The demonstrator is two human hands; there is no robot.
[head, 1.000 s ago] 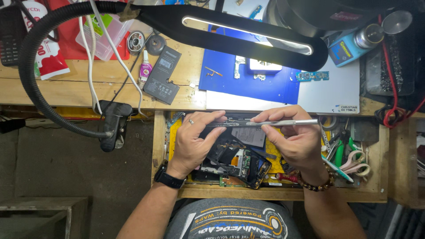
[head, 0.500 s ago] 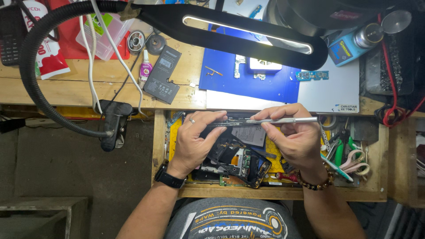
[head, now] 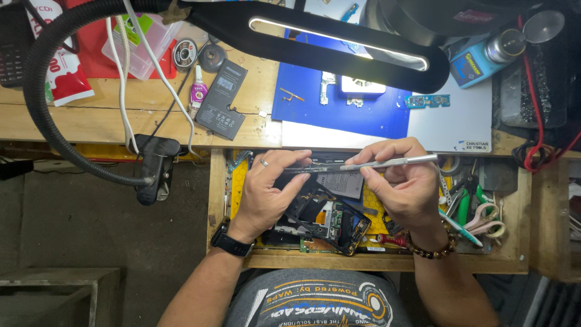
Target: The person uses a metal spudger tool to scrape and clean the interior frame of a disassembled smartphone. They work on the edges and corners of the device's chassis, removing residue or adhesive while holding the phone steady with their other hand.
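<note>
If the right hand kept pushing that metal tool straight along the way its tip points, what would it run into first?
The right hand holds the metal tool pointing left along the phone frame's top edge. Straight on, it would likely meet the left hand's fingertips first, though depth is unclear.

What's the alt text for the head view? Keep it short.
Seen from above, a person's left hand steadies an opened phone over a cluttered drawer, while the right hand holds a slim metal tool across the phone's upper edge. Behind, a wooden bench carries a blue mat and a black battery.
</note>
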